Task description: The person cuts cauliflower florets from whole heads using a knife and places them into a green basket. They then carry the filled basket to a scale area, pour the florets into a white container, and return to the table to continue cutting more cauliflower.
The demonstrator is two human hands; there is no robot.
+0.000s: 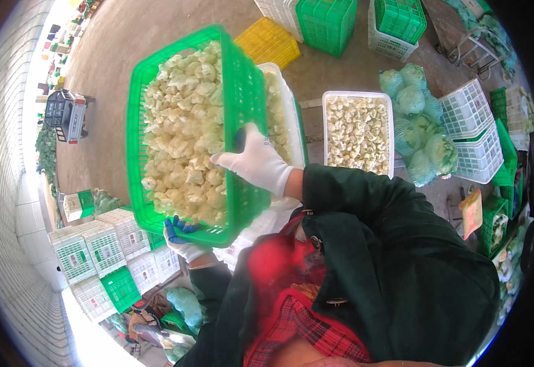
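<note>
A green plastic crate (247,114) full of pale cauliflower florets (184,137) is held up, tilted, before me. My left hand (183,239), in a white glove with blue-coated fingers, grips its near left rim. My right hand (255,160), gloved the same way, grasps the right side wall, the thumb over the rim. Partly behind the crate stands a white crate of florets (278,114). To the right, a white crate (392,137) holds more florets (356,133).
Mesh bags of cauliflower heads (420,119) lie at right beside stacked white crates (471,110). Yellow (267,42) and green crates (326,25) stand at the far side. White crates (102,243) are stacked at left. A small truck (67,115) stands farther off; a hand cart (478,50) is upper right.
</note>
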